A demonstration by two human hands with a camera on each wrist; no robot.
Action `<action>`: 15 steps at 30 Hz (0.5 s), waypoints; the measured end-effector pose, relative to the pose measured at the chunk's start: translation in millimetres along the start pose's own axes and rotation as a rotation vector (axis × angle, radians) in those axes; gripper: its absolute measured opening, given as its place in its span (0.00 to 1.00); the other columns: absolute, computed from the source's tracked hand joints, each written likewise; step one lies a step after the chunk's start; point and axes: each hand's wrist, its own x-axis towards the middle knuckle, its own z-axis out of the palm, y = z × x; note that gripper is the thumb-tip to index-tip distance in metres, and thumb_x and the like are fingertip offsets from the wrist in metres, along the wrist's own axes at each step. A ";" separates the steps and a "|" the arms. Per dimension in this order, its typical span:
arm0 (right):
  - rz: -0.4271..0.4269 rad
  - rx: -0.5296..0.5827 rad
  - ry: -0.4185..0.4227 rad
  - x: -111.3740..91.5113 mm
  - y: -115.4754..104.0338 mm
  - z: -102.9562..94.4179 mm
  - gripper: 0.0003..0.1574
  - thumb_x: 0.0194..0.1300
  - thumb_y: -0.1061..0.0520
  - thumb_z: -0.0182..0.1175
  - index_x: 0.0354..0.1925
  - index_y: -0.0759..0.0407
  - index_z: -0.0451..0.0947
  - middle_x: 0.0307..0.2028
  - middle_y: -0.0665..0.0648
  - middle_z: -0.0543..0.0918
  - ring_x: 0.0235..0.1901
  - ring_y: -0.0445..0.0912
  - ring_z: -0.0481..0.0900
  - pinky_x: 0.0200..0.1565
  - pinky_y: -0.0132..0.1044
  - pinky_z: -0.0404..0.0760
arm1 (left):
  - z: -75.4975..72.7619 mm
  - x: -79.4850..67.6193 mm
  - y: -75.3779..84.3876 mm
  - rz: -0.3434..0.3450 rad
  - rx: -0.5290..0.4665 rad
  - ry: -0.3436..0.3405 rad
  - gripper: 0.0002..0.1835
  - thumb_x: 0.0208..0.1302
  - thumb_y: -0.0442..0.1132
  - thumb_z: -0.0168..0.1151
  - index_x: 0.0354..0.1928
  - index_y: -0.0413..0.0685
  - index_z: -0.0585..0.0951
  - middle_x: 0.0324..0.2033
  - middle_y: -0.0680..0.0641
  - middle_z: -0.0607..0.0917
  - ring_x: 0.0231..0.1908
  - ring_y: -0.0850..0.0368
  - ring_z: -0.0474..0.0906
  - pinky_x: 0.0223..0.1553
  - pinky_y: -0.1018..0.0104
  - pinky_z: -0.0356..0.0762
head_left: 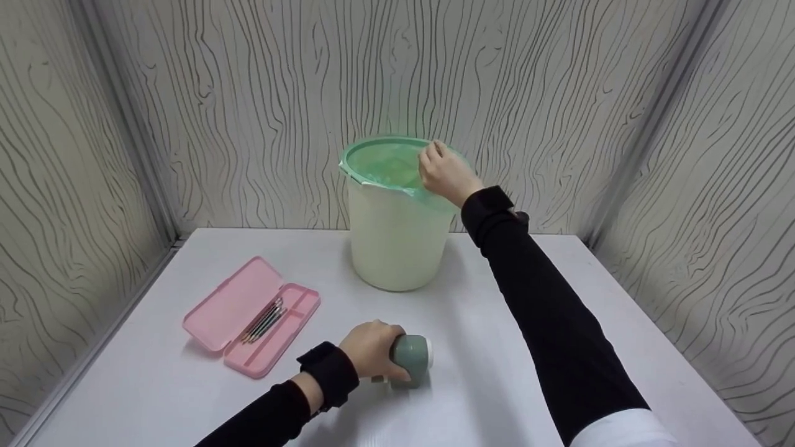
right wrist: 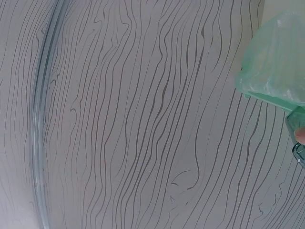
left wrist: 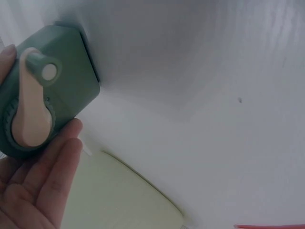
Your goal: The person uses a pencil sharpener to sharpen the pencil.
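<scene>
My left hand [head_left: 372, 349] grips a green hand-crank pencil sharpener [head_left: 412, 359] low over the table front. The left wrist view shows the sharpener's beige crank [left wrist: 32, 114], with thumb and fingers on opposite sides of its body. My right hand [head_left: 447, 172] is over the near right rim of a pale bin [head_left: 397, 242] lined with a thin green bag [head_left: 388, 164]. At the right edge of the right wrist view, its fingertip touches a see-through dark green container [right wrist: 296, 121], apparently the sharpener's shavings drawer; its contents cannot be made out.
An open pink pencil case [head_left: 233, 304] lies at the left of the white table [head_left: 497, 372], with several pencils [head_left: 266, 323] in it. Wood-patterned panels [head_left: 267, 93] enclose the table at the back and both sides. The bin stands near the back panel.
</scene>
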 end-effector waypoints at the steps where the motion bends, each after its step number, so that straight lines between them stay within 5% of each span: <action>1: 0.004 0.005 -0.004 -0.9 0.2 -0.3 0.16 0.71 0.70 0.58 0.53 0.64 0.84 0.51 0.62 0.87 0.55 0.51 0.85 0.62 0.38 0.81 | 0.3 0.0 0.3 0.002 0.001 0.001 0.28 0.44 0.51 0.85 0.45 0.45 0.86 0.37 0.50 0.91 0.35 0.62 0.84 0.40 0.70 0.81; 15: 0.268 0.276 -0.023 -15.1 8.8 1.6 0.16 0.71 0.69 0.59 0.56 0.68 0.81 0.51 0.65 0.86 0.55 0.54 0.84 0.63 0.40 0.80 | 0.2 -0.3 1.2 -0.001 -0.004 -0.003 0.26 0.46 0.51 0.84 0.44 0.45 0.86 0.37 0.49 0.91 0.34 0.61 0.84 0.38 0.69 0.80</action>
